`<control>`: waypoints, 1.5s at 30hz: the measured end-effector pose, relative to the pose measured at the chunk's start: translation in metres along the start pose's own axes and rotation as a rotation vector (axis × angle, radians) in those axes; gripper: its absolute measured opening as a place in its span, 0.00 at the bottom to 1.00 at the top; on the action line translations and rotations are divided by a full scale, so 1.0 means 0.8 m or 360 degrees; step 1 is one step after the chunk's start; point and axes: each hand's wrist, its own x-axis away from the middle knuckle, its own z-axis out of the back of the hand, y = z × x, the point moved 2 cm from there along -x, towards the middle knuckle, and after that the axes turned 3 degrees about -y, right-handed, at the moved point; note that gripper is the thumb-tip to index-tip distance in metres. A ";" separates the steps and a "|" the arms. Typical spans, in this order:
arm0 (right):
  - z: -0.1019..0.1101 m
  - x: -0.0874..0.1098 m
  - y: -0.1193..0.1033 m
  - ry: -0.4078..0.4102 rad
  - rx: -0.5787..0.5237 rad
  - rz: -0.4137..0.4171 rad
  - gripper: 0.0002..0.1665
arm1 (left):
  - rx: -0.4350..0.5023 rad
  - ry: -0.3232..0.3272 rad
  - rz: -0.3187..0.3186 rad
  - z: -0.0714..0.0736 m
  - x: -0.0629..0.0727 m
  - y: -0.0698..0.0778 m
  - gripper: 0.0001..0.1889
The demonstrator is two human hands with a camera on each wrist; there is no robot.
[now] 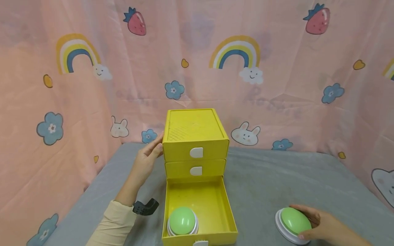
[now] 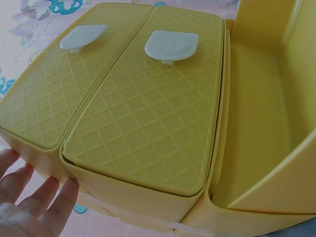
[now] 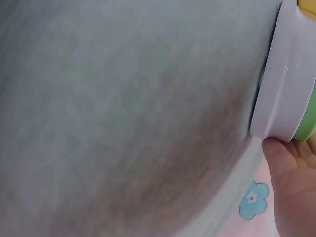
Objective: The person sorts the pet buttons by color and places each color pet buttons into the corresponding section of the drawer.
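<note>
A yellow drawer cabinet (image 1: 195, 125) stands in the middle of the grey-covered table, its bottom drawer (image 1: 215, 208) pulled out and its upper two drawers closed. Against the cabinet's left side rests my left hand (image 1: 144, 162), its fingers (image 2: 61, 197) extended along the wall in the left wrist view. One round push button with a green dome (image 1: 182, 220) and white base sits at the left front of the drawer. To the right, my right hand (image 1: 321, 223) grips a second green push button (image 1: 294, 220) by its edges. That one's white base (image 3: 281, 74) is close over the table in the right wrist view.
Behind the table hangs a pink curtain (image 1: 197, 85) printed with rainbows, flowers and rabbits. White tab handles (image 1: 196, 152) stick out from the drawer fronts. A black strap (image 1: 146, 207) is on my left wrist. Grey cloth (image 1: 258, 184) lies between the cabinet and my right hand.
</note>
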 end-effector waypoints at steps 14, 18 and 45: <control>-0.014 -0.005 -0.026 0.0386 0.0591 -0.0261 0.48 | -0.0023 -0.0006 -0.0005 0.000 0.002 0.000 0.27; -0.024 -0.008 -0.044 0.0504 0.0668 -0.0210 0.49 | -0.0025 -0.0006 -0.0011 0.000 0.001 0.001 0.26; -0.122 -0.081 -0.171 0.0412 0.0536 0.0271 0.47 | -0.0015 -0.0005 -0.0024 0.000 0.002 0.002 0.26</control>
